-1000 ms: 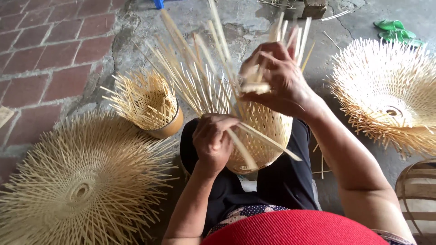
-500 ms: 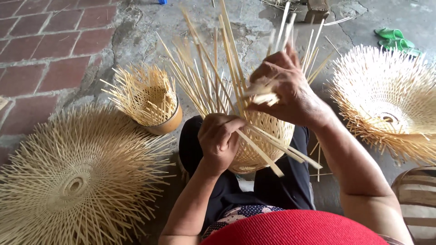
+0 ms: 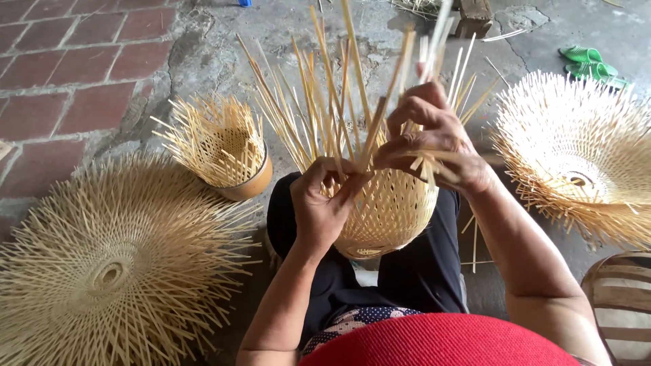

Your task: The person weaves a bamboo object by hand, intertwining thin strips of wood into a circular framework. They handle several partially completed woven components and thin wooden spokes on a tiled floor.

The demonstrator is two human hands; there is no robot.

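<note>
A half-woven bamboo basket (image 3: 388,213) rests on my lap, its loose strips (image 3: 319,95) fanning upward. My left hand (image 3: 322,203) grips the basket's rim, thumb pressed against the base of the upright strips. My right hand (image 3: 430,139) pinches a few bamboo strips at the rim and bends them across the weave. Black trousers and a red garment show below the basket.
A wide flat woven bamboo piece (image 3: 108,271) lies at left on the ground. A small unfinished basket (image 3: 224,146) stands beside it. Another spread bamboo piece (image 3: 576,156) sits at right, green sandals (image 3: 590,62) behind it, a striped round object (image 3: 620,305) at lower right.
My right hand has dropped lower and pulled strips toward the rim. My left hand has shifted up to the rim. The view has tilted slightly.
</note>
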